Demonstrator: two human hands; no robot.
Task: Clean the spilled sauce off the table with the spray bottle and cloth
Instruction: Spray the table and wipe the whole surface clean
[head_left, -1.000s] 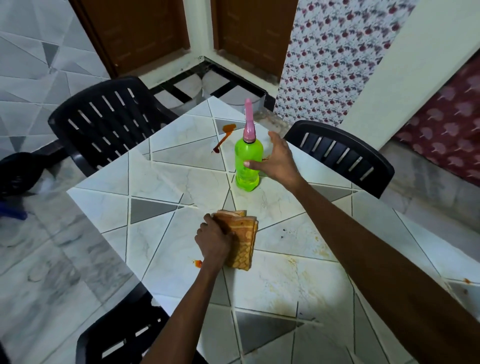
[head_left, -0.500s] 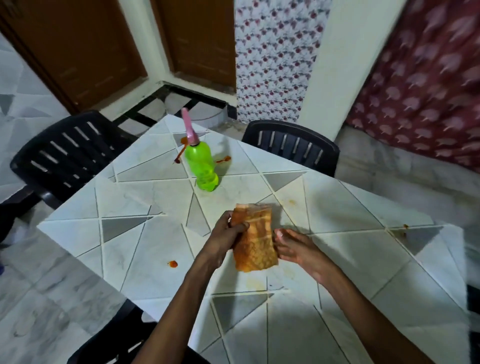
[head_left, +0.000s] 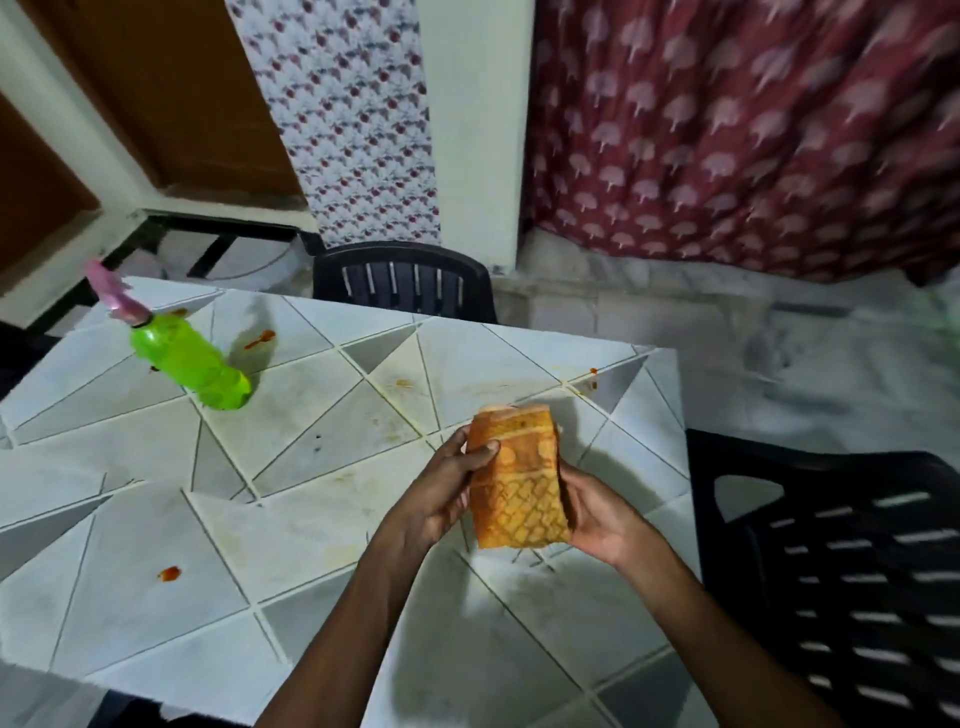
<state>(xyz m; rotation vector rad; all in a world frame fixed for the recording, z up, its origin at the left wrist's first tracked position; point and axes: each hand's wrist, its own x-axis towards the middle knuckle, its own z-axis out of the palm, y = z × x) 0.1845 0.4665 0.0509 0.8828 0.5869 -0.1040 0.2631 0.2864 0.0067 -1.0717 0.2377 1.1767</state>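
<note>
A folded orange patterned cloth (head_left: 517, 480) is held just above the white tiled table (head_left: 311, 452) between both hands. My left hand (head_left: 441, 486) grips its left edge, thumb on top. My right hand (head_left: 592, 512) cups its right edge. The green spray bottle (head_left: 189, 361) with a pink nozzle stands on the table at the far left, apart from both hands. Red sauce spots lie near the bottle (head_left: 262, 338), at the front left (head_left: 170, 573) and by the far right corner (head_left: 593, 378).
A black plastic chair (head_left: 405, 280) stands behind the table and another chair (head_left: 841, 571) at its right side. A red patterned curtain (head_left: 753, 130) hangs at the back right. Brown doors are at the back left.
My right hand left the spray bottle and came to the cloth. Both hands now hold the cloth, lifted and carried toward the table's right side. The view swung right.
</note>
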